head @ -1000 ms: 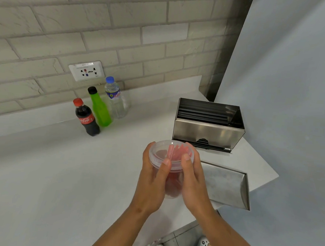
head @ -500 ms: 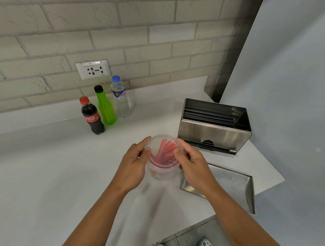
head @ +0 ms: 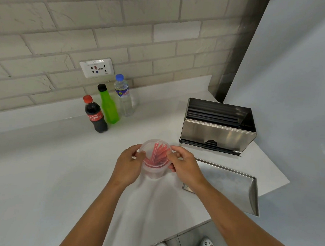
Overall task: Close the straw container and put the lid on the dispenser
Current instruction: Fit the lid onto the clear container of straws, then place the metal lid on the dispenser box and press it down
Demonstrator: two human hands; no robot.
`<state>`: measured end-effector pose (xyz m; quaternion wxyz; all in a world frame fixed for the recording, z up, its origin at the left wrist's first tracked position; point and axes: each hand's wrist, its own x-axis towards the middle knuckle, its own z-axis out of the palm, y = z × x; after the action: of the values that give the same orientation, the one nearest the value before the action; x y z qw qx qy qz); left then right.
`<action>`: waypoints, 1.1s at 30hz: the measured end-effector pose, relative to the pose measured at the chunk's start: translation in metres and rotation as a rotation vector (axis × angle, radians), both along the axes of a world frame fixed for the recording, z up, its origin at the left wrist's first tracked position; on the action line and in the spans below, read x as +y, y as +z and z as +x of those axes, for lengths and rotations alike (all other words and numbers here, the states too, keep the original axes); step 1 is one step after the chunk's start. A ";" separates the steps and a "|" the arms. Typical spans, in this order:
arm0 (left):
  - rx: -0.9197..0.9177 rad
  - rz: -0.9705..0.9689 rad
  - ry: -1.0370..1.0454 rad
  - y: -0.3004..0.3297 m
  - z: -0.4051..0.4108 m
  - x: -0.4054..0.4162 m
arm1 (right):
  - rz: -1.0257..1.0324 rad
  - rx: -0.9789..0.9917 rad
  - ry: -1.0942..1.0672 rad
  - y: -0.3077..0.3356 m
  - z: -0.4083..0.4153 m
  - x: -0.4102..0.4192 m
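Observation:
A clear round plastic container [head: 154, 171] with red straws inside stands on the white counter, its clear lid on top. My left hand [head: 129, 163] grips its left side and my right hand [head: 182, 163] holds its right rim, fingers on the lid edge. The steel straw dispenser [head: 216, 135] stands open-topped to the right, black straws showing inside. Its flat steel lid [head: 228, 184] lies on the counter in front of it, just right of my right hand.
A cola bottle [head: 95, 117], a green bottle [head: 109, 106] and a water bottle [head: 125, 97] stand by the brick wall under a socket [head: 97, 68]. The counter edge [head: 196, 225] runs close below my arms; a grey wall rises on the right.
The container went from held up near me down onto the counter, farther from me. Both hands stayed on it and now press around the lid's rim.

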<state>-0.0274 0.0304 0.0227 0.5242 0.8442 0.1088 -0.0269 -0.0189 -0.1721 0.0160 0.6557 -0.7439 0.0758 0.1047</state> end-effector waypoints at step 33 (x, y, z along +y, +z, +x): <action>0.153 0.139 -0.371 -0.027 -0.035 -0.164 | -0.636 0.047 -0.109 -0.035 -0.083 -0.215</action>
<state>-0.0622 -0.1337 -0.0040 0.4411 0.8794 -0.0074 -0.1791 -0.1024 -0.3868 -0.0194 0.3932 -0.9037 0.1595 0.0576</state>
